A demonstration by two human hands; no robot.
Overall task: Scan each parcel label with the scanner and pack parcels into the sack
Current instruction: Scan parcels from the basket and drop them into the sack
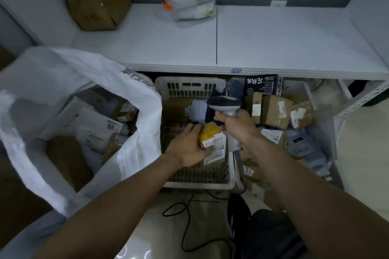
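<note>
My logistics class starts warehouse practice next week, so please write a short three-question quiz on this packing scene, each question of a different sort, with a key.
1. True or false: the right hand grips the scanner.
2. The left hand holds the yellow parcel above: A a conveyor belt; B the basket; C a weighing scale.
3. Fill in: the open white sack stands to the ___ of the basket.
Key: 1 true; 2 B; 3 left.
</note>
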